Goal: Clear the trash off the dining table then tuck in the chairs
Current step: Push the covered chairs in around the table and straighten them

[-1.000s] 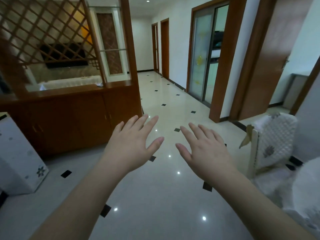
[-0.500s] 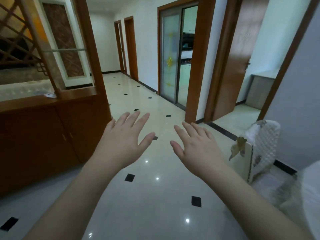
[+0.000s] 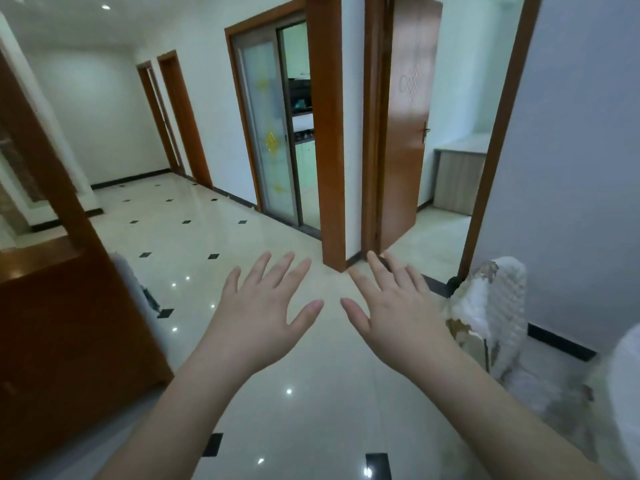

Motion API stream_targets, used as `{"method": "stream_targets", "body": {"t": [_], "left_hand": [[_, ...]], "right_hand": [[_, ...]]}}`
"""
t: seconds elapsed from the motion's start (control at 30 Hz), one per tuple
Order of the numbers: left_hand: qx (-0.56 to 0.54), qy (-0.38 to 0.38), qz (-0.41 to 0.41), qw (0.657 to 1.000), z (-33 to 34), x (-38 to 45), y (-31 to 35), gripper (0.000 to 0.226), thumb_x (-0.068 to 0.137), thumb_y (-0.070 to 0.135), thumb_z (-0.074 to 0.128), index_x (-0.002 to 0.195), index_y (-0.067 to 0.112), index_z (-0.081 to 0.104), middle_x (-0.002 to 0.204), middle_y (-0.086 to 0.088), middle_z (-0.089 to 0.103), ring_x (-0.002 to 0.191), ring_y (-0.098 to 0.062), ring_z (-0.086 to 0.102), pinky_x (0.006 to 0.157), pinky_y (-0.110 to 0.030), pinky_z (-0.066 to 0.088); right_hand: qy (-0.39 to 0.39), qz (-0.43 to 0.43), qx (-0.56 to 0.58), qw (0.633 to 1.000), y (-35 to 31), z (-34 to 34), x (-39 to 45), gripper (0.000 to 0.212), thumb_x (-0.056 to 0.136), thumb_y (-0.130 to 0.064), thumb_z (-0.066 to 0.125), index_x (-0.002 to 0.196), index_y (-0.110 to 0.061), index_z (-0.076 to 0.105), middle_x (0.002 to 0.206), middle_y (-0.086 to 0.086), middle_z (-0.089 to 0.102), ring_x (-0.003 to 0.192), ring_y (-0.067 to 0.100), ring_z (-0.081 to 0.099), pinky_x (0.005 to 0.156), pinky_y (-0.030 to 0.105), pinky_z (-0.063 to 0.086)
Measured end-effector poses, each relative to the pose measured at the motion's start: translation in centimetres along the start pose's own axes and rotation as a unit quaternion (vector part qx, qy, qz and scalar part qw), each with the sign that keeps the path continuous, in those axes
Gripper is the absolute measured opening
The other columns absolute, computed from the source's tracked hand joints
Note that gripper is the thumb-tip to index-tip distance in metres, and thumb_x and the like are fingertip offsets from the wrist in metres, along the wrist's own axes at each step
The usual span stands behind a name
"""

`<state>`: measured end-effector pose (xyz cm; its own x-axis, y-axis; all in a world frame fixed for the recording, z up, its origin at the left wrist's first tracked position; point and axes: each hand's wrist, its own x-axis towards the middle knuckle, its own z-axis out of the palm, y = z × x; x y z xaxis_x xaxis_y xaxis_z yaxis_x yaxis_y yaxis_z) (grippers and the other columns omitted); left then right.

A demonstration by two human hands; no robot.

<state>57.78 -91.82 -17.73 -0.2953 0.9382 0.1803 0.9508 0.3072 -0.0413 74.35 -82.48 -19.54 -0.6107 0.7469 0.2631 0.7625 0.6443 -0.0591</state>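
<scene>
Head view: a person's two bare hands reach forward side by side, palms down, over a glossy cream tiled floor (image 3: 311, 410) set with small black diamond inlays. The left hand (image 3: 263, 317) has all its fingers straight and fanned apart, and nothing is in its grasp. The right hand (image 3: 394, 313) mirrors it, fingers splayed flat and holding nothing; the two thumbs point toward each other with a narrow gap between them.

Just to the right of the right hand stands a chair (image 3: 498, 306) with a white quilted cover (its back is upright and its pattern shows brownish floral patches), close to the pale wall (image 3: 571, 168). Further right, at the frame's edge and nearer than the hands, a white covered shape (image 3: 623, 393) intrudes; it is too cropped and blurred to tell whether it is the dining desk or another chair. No trash can be made out anywhere in view.

To the left of the left hand rises a dark wooden cabinet (image 3: 62, 341) with a post above it. Beyond the fingertips a wooden door frame (image 3: 329, 133) stands between a sliding glass door (image 3: 270, 133), which opens onto a kitchen, and an open brown door (image 3: 405, 116) leading to a further room. Ceiling lights glint as white dots on the tiles.
</scene>
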Motion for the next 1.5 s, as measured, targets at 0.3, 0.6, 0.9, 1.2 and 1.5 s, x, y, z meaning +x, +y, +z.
{"method": "stream_targets", "body": {"t": [0.3, 0.6, 0.9, 1.2, 1.5], "left_hand": [[-0.017, 0.005, 0.016, 1.0, 2.7, 15.3, 1.1, 0.085, 0.068, 0.074, -0.019, 0.148, 0.046, -0.009, 0.161, 0.016, -0.006, 0.148, -0.014, -0.007, 0.119, -0.049, 0.004], [-0.028, 0.042, 0.024, 0.998, 3.9, 32.1, -3.8, 0.075, 0.078, 0.072, -0.006, 0.149, 0.047, -0.004, 0.161, 0.014, 0.001, 0.149, -0.017, 0.001, 0.12, -0.046, 0.009], [-0.057, 0.071, 0.124, 0.988, 3.6, 48.8, -5.8, 0.068, 0.086, 0.072, 0.003, 0.149, 0.047, -0.001, 0.161, 0.012, 0.005, 0.149, -0.019, 0.004, 0.12, -0.045, 0.008], [-0.094, 0.056, 0.252, 0.962, 7.8, 63.6, 2.9, 0.067, 0.088, 0.073, 0.011, 0.148, 0.047, 0.001, 0.161, 0.015, 0.004, 0.148, -0.014, 0.003, 0.118, -0.044, 0.01], [-0.091, 0.072, 0.348, 0.93, 9.4, 77.2, 17.1, 0.064, 0.092, 0.069, 0.013, 0.149, 0.045, 0.002, 0.161, 0.012, 0.005, 0.148, -0.015, 0.003, 0.119, -0.044, 0.008]], "right_hand": [[-0.03, 0.009, 0.005, 1.0, 6.4, 2.3, 14.1, 0.063, 0.094, -0.066, 0.01, 0.15, -0.037, 0.015, 0.162, -0.001, 0.004, 0.149, 0.027, 0.0, 0.117, 0.046, -0.005], [-0.025, 0.033, -0.016, 0.999, 8.7, 6.4, 29.5, 0.061, 0.096, -0.063, 0.014, 0.15, -0.036, 0.021, 0.162, -0.005, 0.009, 0.148, 0.023, 0.003, 0.118, 0.046, 0.0], [-0.001, 0.12, -0.022, 0.993, 12.1, 6.0, 41.7, 0.06, 0.096, -0.061, 0.015, 0.15, -0.036, 0.023, 0.161, -0.009, 0.012, 0.148, 0.018, 0.005, 0.12, 0.041, 0.002], [-0.007, 0.207, -0.085, 0.975, 24.0, 7.9, 48.9, 0.061, 0.096, -0.062, 0.011, 0.15, -0.035, 0.019, 0.162, -0.006, 0.009, 0.149, 0.02, 0.003, 0.12, 0.042, 0.003], [0.031, 0.291, -0.099, 0.951, 38.7, 8.9, 54.5, 0.064, 0.094, -0.064, 0.006, 0.151, -0.038, 0.01, 0.162, -0.006, -0.005, 0.148, 0.021, -0.009, 0.115, 0.038, -0.008]]}}
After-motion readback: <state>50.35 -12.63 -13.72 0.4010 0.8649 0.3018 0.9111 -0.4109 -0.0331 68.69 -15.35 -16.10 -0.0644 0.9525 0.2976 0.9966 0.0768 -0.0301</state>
